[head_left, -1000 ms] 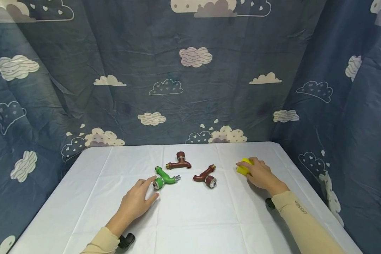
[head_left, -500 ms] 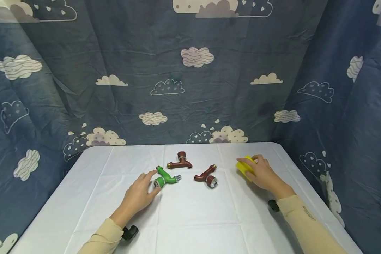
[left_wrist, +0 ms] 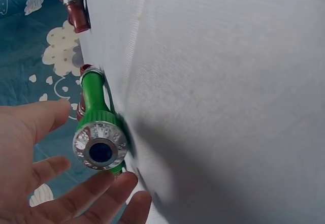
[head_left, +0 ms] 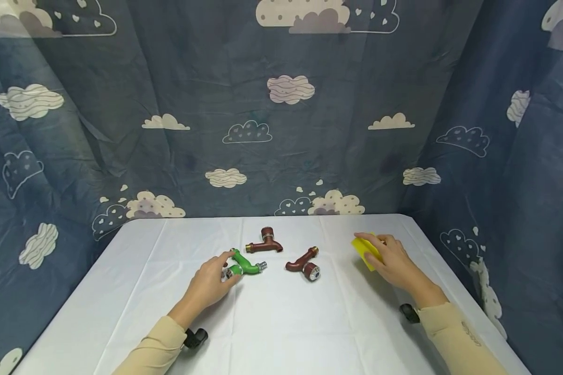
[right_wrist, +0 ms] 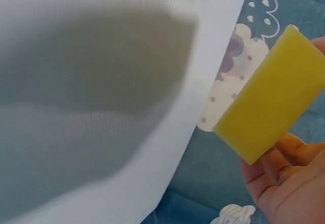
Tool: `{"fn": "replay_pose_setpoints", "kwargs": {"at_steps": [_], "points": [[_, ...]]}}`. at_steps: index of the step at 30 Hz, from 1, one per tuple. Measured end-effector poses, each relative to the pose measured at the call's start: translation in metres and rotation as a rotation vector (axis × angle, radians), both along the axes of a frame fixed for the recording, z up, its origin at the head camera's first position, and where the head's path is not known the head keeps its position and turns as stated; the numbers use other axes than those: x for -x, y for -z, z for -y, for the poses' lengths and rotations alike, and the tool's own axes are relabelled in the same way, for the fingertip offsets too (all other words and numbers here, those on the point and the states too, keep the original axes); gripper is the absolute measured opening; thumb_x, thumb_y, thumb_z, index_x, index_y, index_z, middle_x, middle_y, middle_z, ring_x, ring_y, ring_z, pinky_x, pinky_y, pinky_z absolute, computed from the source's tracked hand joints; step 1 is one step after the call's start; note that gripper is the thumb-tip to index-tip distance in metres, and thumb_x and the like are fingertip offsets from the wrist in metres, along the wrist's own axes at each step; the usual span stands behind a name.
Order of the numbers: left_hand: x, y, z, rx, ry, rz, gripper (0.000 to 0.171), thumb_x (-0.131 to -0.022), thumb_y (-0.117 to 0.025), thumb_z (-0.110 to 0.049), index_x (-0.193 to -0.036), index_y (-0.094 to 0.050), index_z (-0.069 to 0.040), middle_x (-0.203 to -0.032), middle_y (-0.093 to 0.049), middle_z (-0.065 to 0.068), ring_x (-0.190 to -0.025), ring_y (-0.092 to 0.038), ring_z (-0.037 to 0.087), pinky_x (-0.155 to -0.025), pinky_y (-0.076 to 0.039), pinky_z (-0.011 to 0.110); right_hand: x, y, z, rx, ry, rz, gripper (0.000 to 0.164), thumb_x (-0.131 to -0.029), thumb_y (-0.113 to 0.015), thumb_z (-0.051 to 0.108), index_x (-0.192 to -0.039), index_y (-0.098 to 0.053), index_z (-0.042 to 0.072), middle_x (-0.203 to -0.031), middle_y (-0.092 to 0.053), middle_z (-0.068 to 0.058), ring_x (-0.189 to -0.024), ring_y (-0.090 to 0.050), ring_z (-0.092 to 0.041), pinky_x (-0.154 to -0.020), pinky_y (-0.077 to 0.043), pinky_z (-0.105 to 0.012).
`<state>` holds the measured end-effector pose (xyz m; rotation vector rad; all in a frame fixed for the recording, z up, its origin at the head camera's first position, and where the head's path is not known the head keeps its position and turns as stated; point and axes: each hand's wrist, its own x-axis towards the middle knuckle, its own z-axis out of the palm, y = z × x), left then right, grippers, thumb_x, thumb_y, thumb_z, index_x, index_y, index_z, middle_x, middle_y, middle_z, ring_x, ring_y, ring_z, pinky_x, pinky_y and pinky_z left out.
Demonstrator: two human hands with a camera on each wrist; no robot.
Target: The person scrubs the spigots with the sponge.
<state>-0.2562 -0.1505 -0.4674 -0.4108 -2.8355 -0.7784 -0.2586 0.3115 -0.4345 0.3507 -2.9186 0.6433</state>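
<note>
My right hand (head_left: 396,265) grips a yellow rectangular sponge (head_left: 365,253) between thumb and fingers, above the right side of the table. The right wrist view shows the sponge (right_wrist: 274,94) held at a slant, with the hand's shadow on the cloth. A green water tap (head_left: 247,266) with a silver threaded spout lies left of the table's middle. Around its round handle my left hand (head_left: 208,285) spreads its fingers and thumb. In the left wrist view the tap's handle (left_wrist: 101,144) faces the palm, the fingers unclosed beside it; whether a fingertip touches it, I cannot tell.
Two dark red taps lie near the green one: one tap (head_left: 265,245) behind it, another tap (head_left: 304,264) to its right. All rest on a white-covered table (head_left: 300,323). A dark blue cloud-patterned curtain (head_left: 192,78) surrounds the back and sides.
The right hand has lifted the sponge off the table, tilted it and drawn it slightly toward the person. The left hand has moved a little forward and right, nearer the green tap.
</note>
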Motion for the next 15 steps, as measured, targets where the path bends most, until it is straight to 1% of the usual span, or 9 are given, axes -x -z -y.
{"fn": "replay_pose_setpoints", "kwargs": {"at_steps": [7, 10, 15], "points": [[0.006, 0.006, 0.001, -0.015, 0.005, 0.023, 0.058, -0.093, -0.085, -0.026, -0.144, -0.064, -0.01, -0.113, -0.076, 0.015, -0.095, -0.073, 0.027, -0.084, -0.064, 0.05, -0.014, 0.002, 0.002, 0.018, -0.044, -0.105, 0.044, -0.112, -0.058, 0.02, -0.155, -0.05, 0.024, -0.143, -0.045, -0.041, -0.129, -0.047, -0.063, -0.098, -0.045, -0.079], [0.008, 0.007, 0.001, -0.01, -0.002, 0.025, 0.055, -0.093, -0.085, -0.027, -0.142, -0.065, -0.011, -0.11, -0.076, 0.013, -0.092, -0.072, 0.024, -0.082, -0.063, 0.048, -0.019, 0.001, 0.003, 0.027, -0.042, -0.11, 0.044, -0.112, -0.058, 0.021, -0.155, -0.05, 0.025, -0.144, -0.044, -0.041, -0.129, -0.046, -0.062, -0.097, -0.045, -0.078], [0.01, 0.008, 0.0, -0.002, -0.008, 0.028, 0.049, -0.093, -0.085, -0.028, -0.138, -0.068, -0.015, -0.103, -0.076, 0.009, -0.088, -0.069, 0.02, -0.078, -0.061, 0.045, -0.025, 0.002, 0.005, 0.04, -0.036, -0.112, 0.045, -0.111, -0.06, 0.02, -0.155, -0.05, 0.025, -0.145, -0.041, -0.04, -0.125, -0.047, -0.059, -0.093, -0.048, -0.074]]}}
